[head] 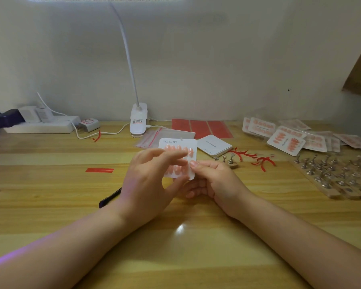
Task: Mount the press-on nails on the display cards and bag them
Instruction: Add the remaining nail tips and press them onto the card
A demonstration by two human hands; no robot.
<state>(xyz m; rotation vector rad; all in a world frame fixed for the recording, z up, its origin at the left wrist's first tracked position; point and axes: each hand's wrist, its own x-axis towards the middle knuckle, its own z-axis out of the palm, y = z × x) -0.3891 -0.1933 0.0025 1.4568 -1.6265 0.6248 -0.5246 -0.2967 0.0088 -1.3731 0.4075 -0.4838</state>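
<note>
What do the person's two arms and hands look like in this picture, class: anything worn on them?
Both forearms are bare to the bottom edge of the picture, with no sleeves showing. The left hand and the right hand wear no gloves, and no rings, watch or bracelets are visible. The fingernails that show look short and plain.

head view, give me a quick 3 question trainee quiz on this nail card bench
1. True or false: the display card held between both hands already carries pink nails.
2. Which hand pinches the card's right edge, with the thumb on the card's face? A) left hand B) right hand
3. Fill in: the empty zip bags lie just behind the held card, in front of the ____ base.

Key
1. True
2. B
3. lamp
</note>
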